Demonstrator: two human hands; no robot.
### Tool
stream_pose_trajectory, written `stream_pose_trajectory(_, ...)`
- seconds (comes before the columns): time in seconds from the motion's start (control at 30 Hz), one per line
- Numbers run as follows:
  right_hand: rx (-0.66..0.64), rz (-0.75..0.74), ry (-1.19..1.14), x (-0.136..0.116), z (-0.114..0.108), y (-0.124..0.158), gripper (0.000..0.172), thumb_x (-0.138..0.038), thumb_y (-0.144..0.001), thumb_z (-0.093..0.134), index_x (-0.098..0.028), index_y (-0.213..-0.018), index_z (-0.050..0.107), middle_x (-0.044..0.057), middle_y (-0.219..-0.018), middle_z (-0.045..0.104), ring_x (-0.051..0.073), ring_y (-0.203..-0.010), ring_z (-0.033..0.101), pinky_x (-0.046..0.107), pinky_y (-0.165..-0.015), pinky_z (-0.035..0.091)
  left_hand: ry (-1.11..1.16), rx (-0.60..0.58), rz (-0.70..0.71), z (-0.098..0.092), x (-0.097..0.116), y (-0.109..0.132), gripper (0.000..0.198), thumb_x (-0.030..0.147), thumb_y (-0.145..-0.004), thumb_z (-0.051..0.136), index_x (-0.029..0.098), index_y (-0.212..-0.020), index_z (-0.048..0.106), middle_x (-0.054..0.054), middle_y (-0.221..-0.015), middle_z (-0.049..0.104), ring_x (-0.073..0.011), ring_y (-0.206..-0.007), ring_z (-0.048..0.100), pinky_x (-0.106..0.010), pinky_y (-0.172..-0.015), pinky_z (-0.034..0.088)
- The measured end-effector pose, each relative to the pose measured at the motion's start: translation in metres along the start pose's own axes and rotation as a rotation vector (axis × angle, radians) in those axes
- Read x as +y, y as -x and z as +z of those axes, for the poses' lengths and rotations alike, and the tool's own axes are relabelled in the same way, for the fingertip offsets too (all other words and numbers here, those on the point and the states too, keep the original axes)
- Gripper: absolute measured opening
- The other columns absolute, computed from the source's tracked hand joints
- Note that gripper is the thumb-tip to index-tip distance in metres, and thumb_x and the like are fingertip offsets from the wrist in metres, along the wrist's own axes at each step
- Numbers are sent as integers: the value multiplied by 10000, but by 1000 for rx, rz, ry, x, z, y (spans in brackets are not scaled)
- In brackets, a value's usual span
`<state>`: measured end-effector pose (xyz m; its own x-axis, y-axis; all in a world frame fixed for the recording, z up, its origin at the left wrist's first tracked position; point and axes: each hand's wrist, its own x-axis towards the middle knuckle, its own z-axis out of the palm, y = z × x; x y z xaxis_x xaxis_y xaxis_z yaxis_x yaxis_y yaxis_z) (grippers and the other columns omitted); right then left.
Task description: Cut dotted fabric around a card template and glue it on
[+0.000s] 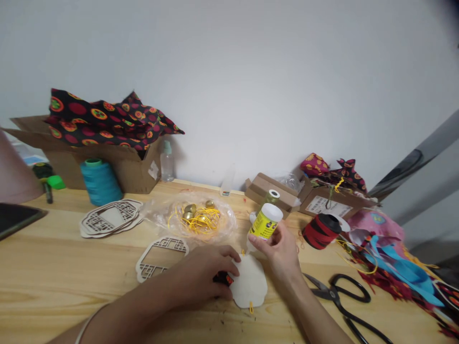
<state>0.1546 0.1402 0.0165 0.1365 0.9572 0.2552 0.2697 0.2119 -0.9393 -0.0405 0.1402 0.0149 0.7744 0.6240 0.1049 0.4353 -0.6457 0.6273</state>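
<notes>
Bottle, white plastic, cylindrical, yellow printed label (264, 227): held tilted right of centre, round white end uppermost, lower end towards the panel.
Panel, flat, off-white, scalloped outline (249, 282): lying flat, lower centre; yellow cord loop (251, 307) at bottom edge, another at top.
Black scrap, orange-red print, seemingly fabric (224, 277): at panel's left edge, mostly hidden.

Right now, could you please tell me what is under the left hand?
A dark patterned piece shows at the edge of a pale panel; the left hand hides the rest.
</notes>
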Motion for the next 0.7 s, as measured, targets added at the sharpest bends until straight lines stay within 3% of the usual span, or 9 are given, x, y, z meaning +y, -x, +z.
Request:
stream_pose_trajectory(0.23, 11, -41, 62, -3, -6, -2, 322, -329, -614, 725, -182, -839, 547, 41, -768, 647, 197, -659, 592, 299, -565, 459, -8, -6, -8, -2, 2, 1, 285, 212, -640, 737, 251, -916, 676, -1, -1127, 598, -194, -922, 595, -276, -792, 438)
stream_pose_trajectory(0.53, 20, -57, 109, -3, -7, -5, 311, -316, -602, 723, -177, -831, 566, 20, -705, 640, 170, -573, 566, 262, -485, 421, -11, -7, -14, -2, 2, 0, 280, 223, -646, 734, 248, -919, 673, -1, -1129, 597, -193, -931, 594, -276, -801, 436)
stream_pose_trajectory(0.7, 71, 1, -48, -9, -11, -7, 358, -360, -563, 740, -171, -813, 566, 52, -754, 681, 202, -622, 617, 307, -549, 485, -95, -20, -4, -2, 5, 2, 247, 250, -673, 712, 240, -915, 666, -15, -1151, 600, -215, -967, 589, -300, -813, 444)
